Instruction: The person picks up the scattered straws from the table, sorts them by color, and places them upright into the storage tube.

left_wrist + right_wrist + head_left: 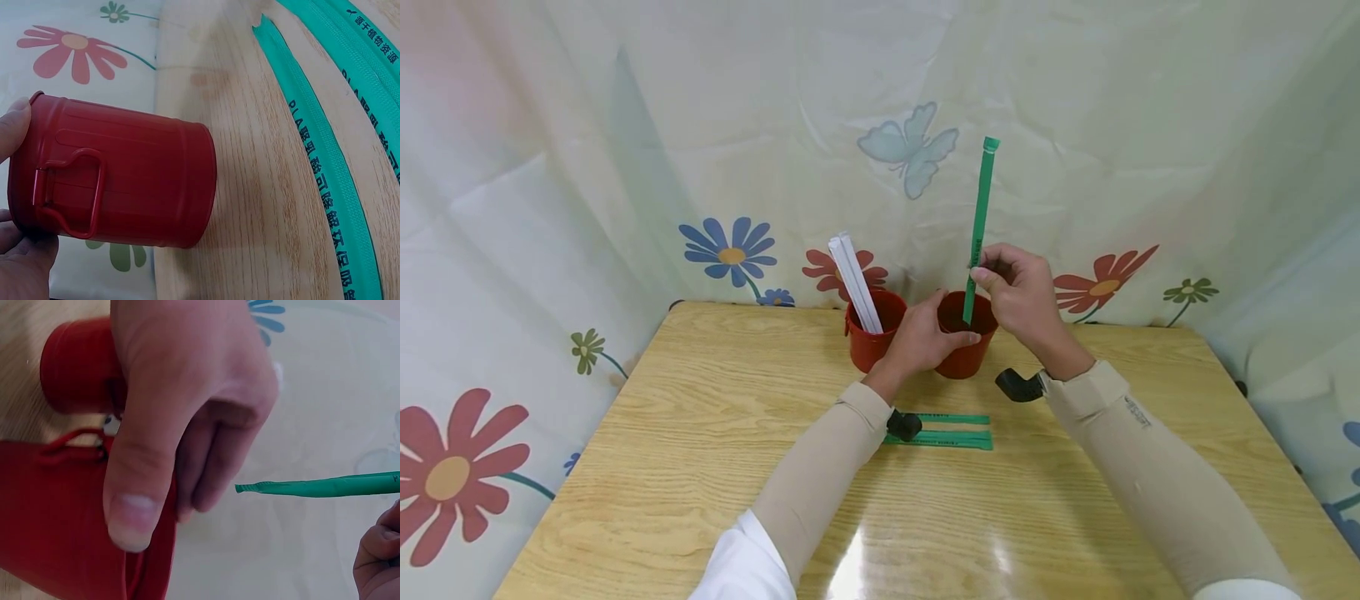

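- Currently, the right hand [1022, 292] pinches a long, slim straw in a green printed wrapper [981, 208] between thumb and fingers, nearly upright, its lower end above the mouth of a red metal bucket [964, 360].
- The left hand [925, 335] grips that bucket by its rim, thumb on the near side.
- Just to the left, a second red metal bucket [865, 354] holds slender white sticks [854, 279], leaning.
- Nearer the person, flat green-wrapped straws [958, 440] lie on the wood-grain table [715, 400].
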Demonstrator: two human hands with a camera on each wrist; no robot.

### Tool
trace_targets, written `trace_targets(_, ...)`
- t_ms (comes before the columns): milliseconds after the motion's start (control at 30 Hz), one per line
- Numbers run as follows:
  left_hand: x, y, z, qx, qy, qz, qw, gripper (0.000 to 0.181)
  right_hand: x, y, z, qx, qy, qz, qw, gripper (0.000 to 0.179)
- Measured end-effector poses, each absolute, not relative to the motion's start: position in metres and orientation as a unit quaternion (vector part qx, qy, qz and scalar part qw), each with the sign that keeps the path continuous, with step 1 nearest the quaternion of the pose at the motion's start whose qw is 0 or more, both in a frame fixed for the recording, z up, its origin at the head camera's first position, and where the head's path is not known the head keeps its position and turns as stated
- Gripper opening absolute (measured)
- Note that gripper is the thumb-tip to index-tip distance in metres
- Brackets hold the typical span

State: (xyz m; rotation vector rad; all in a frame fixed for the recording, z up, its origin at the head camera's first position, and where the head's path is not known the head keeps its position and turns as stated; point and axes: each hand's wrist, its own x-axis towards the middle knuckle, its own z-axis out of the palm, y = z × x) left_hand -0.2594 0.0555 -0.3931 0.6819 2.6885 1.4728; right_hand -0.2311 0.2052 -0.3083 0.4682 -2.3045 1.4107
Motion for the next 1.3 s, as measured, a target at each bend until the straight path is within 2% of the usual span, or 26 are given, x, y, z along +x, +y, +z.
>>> trace_targets(833,-0.258,0.06,-0.397,0.213,0.861,0.462,0.006,0.068,-0.26,0.218,-0.341,0.099,-0.854,0.473,0.193,0.02)
trace_targets(1033,-0.259,0.059,-0.396,0.222,0.861,0.458,-0.003,0.065,-0.254,0.222,-0.358,0.069,-0.864,0.463,0.184,0.028)
trace_targets(1300,-0.261,0.057,-0.393,0.212,0.86,0.465,0.0,0.061,-0.229,0.227,-0.377,0.064,-0.86,0.465,0.199,0.024)
